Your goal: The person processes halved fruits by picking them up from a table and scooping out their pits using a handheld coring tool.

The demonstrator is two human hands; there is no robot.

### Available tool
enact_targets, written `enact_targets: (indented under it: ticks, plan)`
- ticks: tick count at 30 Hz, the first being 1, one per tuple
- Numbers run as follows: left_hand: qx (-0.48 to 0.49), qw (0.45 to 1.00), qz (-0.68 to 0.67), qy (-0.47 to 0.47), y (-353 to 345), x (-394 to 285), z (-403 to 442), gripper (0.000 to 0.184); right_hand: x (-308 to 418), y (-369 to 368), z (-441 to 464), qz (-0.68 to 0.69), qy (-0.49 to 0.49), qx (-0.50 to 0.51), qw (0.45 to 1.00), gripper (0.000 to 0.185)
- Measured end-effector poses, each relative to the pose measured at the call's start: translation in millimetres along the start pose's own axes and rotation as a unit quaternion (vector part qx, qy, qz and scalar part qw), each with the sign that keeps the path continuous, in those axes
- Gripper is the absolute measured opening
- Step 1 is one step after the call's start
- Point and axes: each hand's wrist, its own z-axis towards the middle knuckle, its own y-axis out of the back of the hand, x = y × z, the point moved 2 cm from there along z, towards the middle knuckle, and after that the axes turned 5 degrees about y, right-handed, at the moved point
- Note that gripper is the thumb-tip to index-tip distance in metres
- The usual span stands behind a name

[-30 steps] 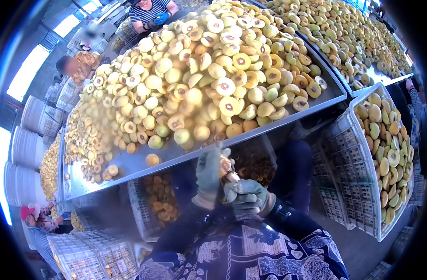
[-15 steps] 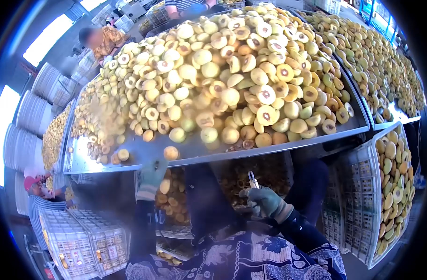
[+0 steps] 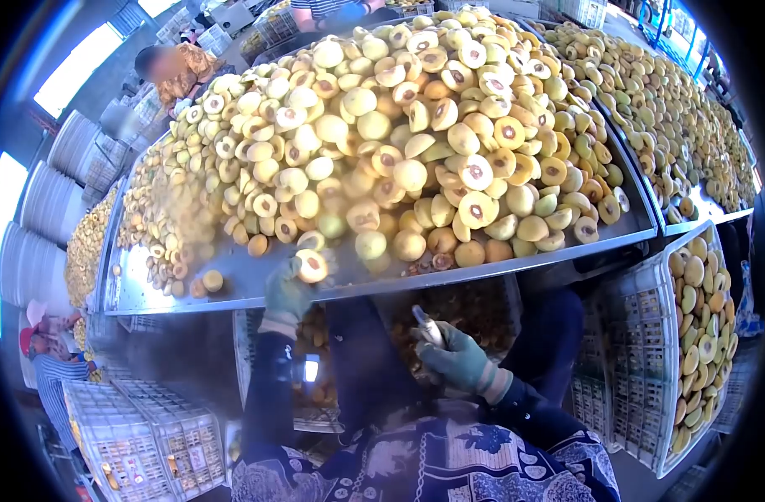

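Note:
My left hand (image 3: 287, 293), in a grey-green glove, is at the front edge of the metal table (image 3: 516, 266). Its fingers are closed on a yellow peach half (image 3: 312, 267), whose cut face with a reddish-brown centre shows. Lower and to the right, over my lap, my right hand (image 3: 459, 358) wears a similar glove and grips a small pitting tool (image 3: 430, 329) by its pale handle, the metal end pointing up. A large heap of peach halves (image 3: 399, 151) covers most of the table, with cut faces and skins both showing.
Beneath the table edge is a crate of fruit pieces (image 3: 311, 393). A white crate full of halves (image 3: 704, 343) stands at the right, and crates (image 3: 140, 435) stand at the lower left. Another heaped table (image 3: 667, 109) adjoins on the right. Other people (image 3: 181, 75) work across and leftward.
My left hand has moved up and right from the table edge and taken hold of the peach half lying there. My right hand has shifted slightly left, turning the tool.

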Motion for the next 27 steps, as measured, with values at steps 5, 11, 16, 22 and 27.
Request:
enact_targets:
  ticks: [5, 11, 16, 22, 27]
  plan:
    - [0.114, 0.982, -0.149, 0.022, -132.7, 27.7, -33.8, 0.061, 36.3, -15.5, -3.7, -0.142, 0.103, 0.021, 0.984, 0.031]
    - [0.053, 0.998, -0.008, -0.028, -205.6, 68.5, -56.3, 0.056, 51.1, -0.1, -27.5, -0.286, 0.241, -0.062, 0.925, 0.032]
    - [0.035, 0.996, 0.024, -0.074, -220.2, 84.4, -62.0, 0.054, 59.6, 9.0, -45.9, -0.331, 0.217, -0.067, 0.916, 0.035]
    - [0.016, 0.991, 0.088, -0.095, -220.8, 88.7, -70.8, 0.045, 45.1, 17.3, -48.3, -0.301, 0.172, -0.018, 0.938, 0.04]
    - [0.009, 0.998, 0.053, -0.009, -224.0, 85.4, -77.2, 0.046, 69.1, 20.5, -58.4, -0.412, 0.102, 0.023, 0.905, 0.043]
